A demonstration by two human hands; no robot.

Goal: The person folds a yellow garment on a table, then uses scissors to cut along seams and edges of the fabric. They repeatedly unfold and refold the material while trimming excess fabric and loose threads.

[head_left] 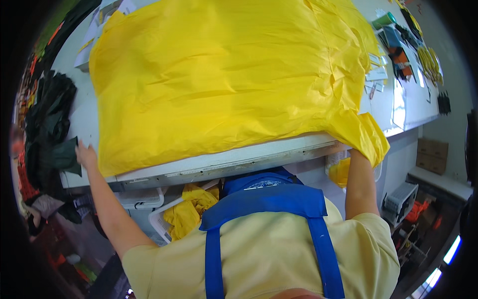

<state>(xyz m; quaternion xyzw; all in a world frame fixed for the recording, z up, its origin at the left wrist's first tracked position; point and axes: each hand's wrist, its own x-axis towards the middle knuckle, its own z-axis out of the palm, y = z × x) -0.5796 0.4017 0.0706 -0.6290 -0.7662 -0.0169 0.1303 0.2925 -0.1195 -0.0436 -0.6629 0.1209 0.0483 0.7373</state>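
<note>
A large sheet of thin, shiny yellow fabric lies spread over the white table, wrinkled most toward its right side. Just off its near left corner is my left hand, fingers apart, at the edge of a dark green piece of fabric. Whether the fingertips touch that piece, I cannot tell. My right forearm reaches up to the near right corner, where a bunched yellow flap drapes over my right hand and hides its fingers.
The white table's near edge runs in front of me. Dark fabric is heaped at the left. Below the edge sits a white basket with crumpled yellow fabric. A green roll and small tools lie at the far right. Cardboard boxes stand beyond.
</note>
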